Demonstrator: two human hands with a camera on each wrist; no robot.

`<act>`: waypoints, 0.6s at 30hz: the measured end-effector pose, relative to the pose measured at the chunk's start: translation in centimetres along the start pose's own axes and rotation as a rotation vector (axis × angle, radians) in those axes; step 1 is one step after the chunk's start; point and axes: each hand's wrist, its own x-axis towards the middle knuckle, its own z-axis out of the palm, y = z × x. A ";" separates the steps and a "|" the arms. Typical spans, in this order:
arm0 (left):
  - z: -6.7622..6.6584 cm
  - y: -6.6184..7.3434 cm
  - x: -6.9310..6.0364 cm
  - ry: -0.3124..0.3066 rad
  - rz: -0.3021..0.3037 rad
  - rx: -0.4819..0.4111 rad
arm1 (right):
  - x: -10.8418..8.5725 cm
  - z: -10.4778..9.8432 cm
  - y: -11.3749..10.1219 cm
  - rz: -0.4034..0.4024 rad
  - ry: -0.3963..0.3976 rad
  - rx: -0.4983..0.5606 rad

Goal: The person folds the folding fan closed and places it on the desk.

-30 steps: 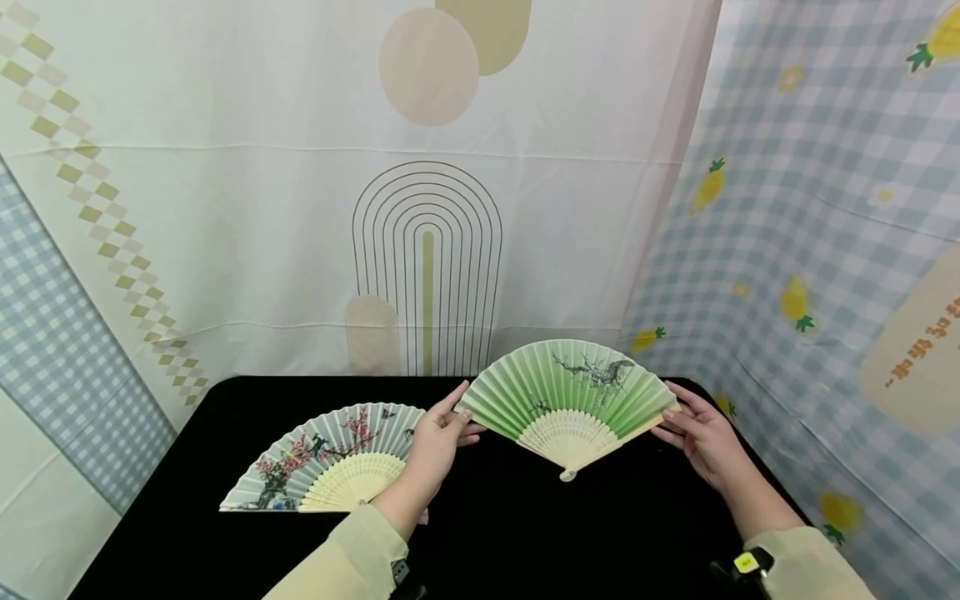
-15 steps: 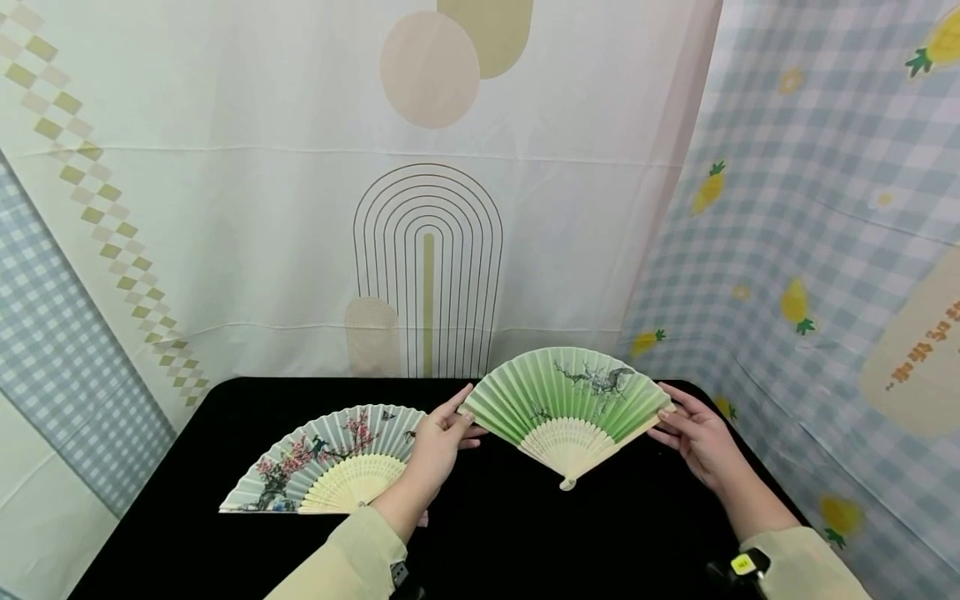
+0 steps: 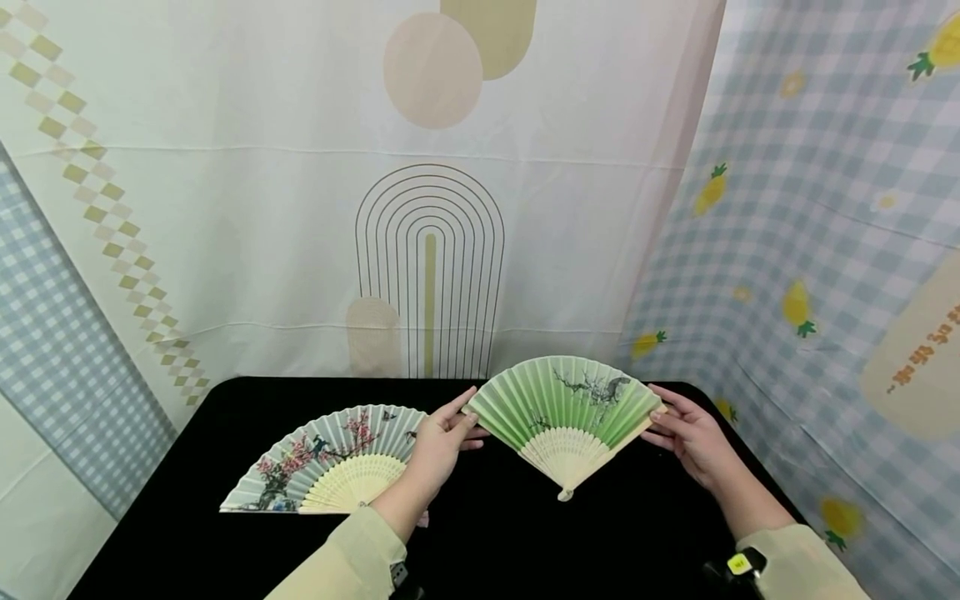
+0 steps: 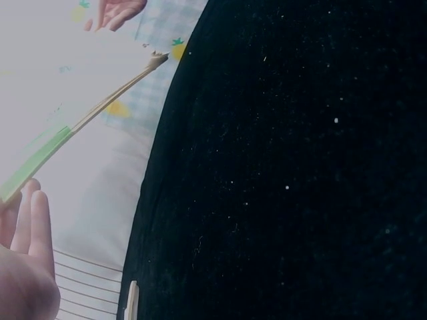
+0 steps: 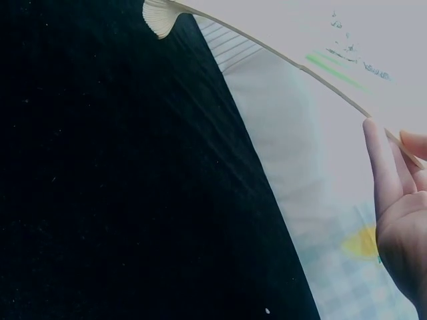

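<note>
A green folding fan [image 3: 555, 400] with a dark branch print is spread between my two hands, its pale ribs [image 3: 568, 454] meeting at a pivot that points down toward me. My left hand [image 3: 441, 437] pinches the left outer edge between thumb and fingers. On the opposite outer edge, my right hand [image 3: 690, 433] pinches in the same way. In both wrist views the fan appears edge-on and washed out. A second folding fan [image 3: 300, 458], grey-white with pink blossoms and birds, lies spread on the table at left, partly covered by my left hand and forearm.
The table [image 3: 540, 550] is covered in black cloth with rounded far corners. Behind it hangs a pale patterned curtain [image 3: 262, 250], and a blue checked curtain [image 3: 795, 208] with pineapples runs along the right side.
The green fan has come slightly lower and narrowed a little. My right hand has moved left toward my left hand, which has barely shifted. The blossom fan stays put.
</note>
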 end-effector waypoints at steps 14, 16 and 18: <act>0.2 0.1 -0.1 0.065 -0.006 0.008 | 0.3 1.1 -0.3 0.009 -0.013 -0.032; 0.2 0.0 -0.1 0.077 -0.003 0.006 | 0.3 1.1 -0.2 0.005 -0.013 -0.034; 0.2 0.0 -0.1 0.084 -0.006 -0.001 | 0.3 1.2 -0.2 0.004 -0.017 -0.036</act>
